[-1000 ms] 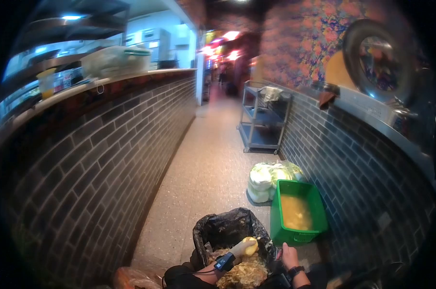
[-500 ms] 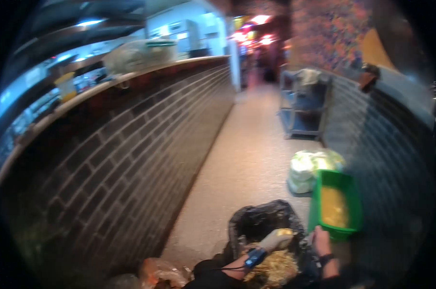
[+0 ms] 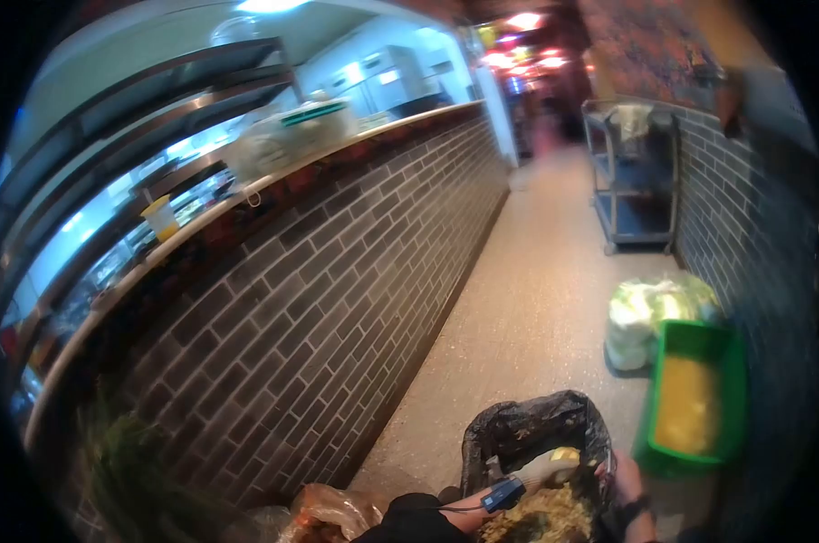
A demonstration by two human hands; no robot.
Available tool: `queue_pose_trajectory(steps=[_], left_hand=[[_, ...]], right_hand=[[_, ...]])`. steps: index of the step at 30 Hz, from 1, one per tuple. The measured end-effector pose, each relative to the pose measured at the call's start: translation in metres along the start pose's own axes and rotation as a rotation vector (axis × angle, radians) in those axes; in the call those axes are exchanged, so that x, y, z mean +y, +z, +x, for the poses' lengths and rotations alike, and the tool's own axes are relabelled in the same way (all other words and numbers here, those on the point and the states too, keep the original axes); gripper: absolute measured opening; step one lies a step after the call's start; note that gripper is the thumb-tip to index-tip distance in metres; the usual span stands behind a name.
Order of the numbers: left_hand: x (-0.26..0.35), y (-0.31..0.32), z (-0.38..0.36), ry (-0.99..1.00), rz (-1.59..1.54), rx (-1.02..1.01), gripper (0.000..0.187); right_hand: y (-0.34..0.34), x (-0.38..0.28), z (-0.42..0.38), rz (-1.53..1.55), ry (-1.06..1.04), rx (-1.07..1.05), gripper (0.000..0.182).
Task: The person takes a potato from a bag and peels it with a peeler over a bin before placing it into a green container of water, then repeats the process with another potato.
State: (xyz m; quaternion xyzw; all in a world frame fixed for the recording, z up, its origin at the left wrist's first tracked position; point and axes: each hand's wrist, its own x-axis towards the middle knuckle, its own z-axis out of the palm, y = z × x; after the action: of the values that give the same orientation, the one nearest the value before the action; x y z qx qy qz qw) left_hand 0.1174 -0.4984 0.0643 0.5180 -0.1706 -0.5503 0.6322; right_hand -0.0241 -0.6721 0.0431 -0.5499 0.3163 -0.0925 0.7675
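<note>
My left hand (image 3: 543,469), in a pale glove with a blue device at the wrist, is closed round a yellowish piece (image 3: 566,454) over a bin lined with a black bag (image 3: 504,425). Scraps and peelings (image 3: 547,518) fill the bin's near part. At the bin's right rim is my right hand (image 3: 623,481), a dark band on its wrist; its fingers are partly hidden, and what it holds is unclear. Just beyond it stands a green crate (image 3: 742,398) with yellow contents (image 3: 686,407).
Filled clear bags (image 3: 634,321) stand behind the crate. Farther along the right wall is a metal cart (image 3: 640,190) with a cloth. A brick counter wall (image 3: 337,271) runs along the left. A clear plastic bag (image 3: 332,514) lies at the bottom, left of the bin.
The view has swung left, so the bin, crate and cart appear farther right. My right hand has gone from the crate's near edge to the bin's right rim.
</note>
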Motion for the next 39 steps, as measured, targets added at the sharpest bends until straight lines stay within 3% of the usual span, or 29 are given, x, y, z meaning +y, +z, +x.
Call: queue_pose_trajectory(steps=[2, 3, 5, 6, 7, 9, 11, 15, 17, 19, 21, 27, 34, 39], left_hand=[[0.013, 0.017, -0.008, 0.137, 0.097, 0.044, 0.017], [0.038, 0.031, -0.028, 0.071, -0.010, 0.047, 0.017], [0.043, 0.031, -0.016, -0.017, 0.210, 0.010, 0.021], [0.024, 0.022, 0.001, -0.016, 0.128, -0.005, 0.022], [0.006, 0.016, 0.013, -0.017, 0.045, -0.012, 0.023], [0.008, 0.024, 0.012, -0.010, -0.014, -0.026, 0.018], [0.008, 0.023, 0.013, -0.043, 0.001, -0.008, 0.029], [0.008, 0.022, 0.005, -0.007, 0.055, 0.022, 0.038], [0.010, 0.017, 0.000, -0.019, 0.176, 0.078, 0.051], [0.004, 0.004, 0.000, 0.244, 0.460, 0.063, 0.057], [0.024, 0.013, -0.017, 0.327, 0.775, 0.143, 0.063], [0.036, 0.023, -0.031, 0.339, 1.101, 0.146, 0.065], [0.021, 0.028, -0.032, 0.324, 1.238, 0.134, 0.065], [0.019, 0.023, -0.028, 0.373, 1.289, 0.150, 0.066]], right_hand=[[0.004, -0.009, -0.001, -0.021, -0.015, 0.047, 0.044], [-0.001, -0.009, -0.004, -0.022, -0.027, 0.121, 0.043], [-0.020, 0.008, 0.006, -0.171, -0.112, 0.128, 0.036], [-0.046, 0.064, 0.040, -0.582, -0.501, 0.186, 0.044], [-0.020, 0.004, -0.003, -0.379, -0.177, 0.149, 0.046], [-0.007, -0.024, -0.023, -0.206, -0.051, 0.193, 0.050], [-0.007, -0.027, -0.028, -0.520, -0.141, 0.148, 0.053], [-0.015, -0.012, -0.015, -0.672, -0.206, 0.259, 0.054], [-0.003, -0.025, -0.025, -0.624, -0.301, 0.355, 0.051], [0.005, -0.034, -0.030, -0.646, -0.357, 0.377, 0.048], [0.014, -0.040, -0.031, -0.716, -0.420, 0.409, 0.044], [0.038, -0.052, -0.037, -0.905, -0.818, 0.315, 0.032], [0.065, -0.035, -0.039, -1.117, -0.937, 0.261, 0.029], [0.057, -0.024, -0.024, -1.109, -0.954, 0.352, 0.032]])
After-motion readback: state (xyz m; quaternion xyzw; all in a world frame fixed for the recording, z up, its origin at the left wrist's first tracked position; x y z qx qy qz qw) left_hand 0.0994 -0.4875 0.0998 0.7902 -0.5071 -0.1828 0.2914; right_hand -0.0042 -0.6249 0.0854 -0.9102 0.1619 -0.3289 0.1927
